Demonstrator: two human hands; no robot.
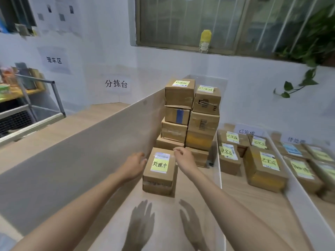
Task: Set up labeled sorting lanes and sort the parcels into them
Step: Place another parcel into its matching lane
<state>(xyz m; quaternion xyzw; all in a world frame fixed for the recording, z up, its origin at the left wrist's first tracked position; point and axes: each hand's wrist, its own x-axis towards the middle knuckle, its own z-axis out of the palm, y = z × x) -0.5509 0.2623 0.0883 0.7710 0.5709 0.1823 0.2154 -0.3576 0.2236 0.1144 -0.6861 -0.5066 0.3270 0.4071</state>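
Observation:
A small cardboard parcel (159, 176) with a yellow handwritten note on top stands on the wooden table in the left lane. My left hand (133, 166) hovers at its left side, fingers relaxed. My right hand (184, 158) hangs near its upper right corner with fingers loosely curled, holding nothing. Behind the parcel rises a tall stack of cardboard parcels (190, 115), the top ones with yellow notes. To the right, the middle lane holds several yellow-noted parcels (262, 167) below a white lane sign (247, 131).
A tall grey divider board (90, 147) walls the lane's left side. White low dividers (297, 194) separate the lanes to the right, and the far right lane holds more parcels (306, 169). A metal cage cart (27, 105) stands far left. A plant (308, 51) hangs by the window.

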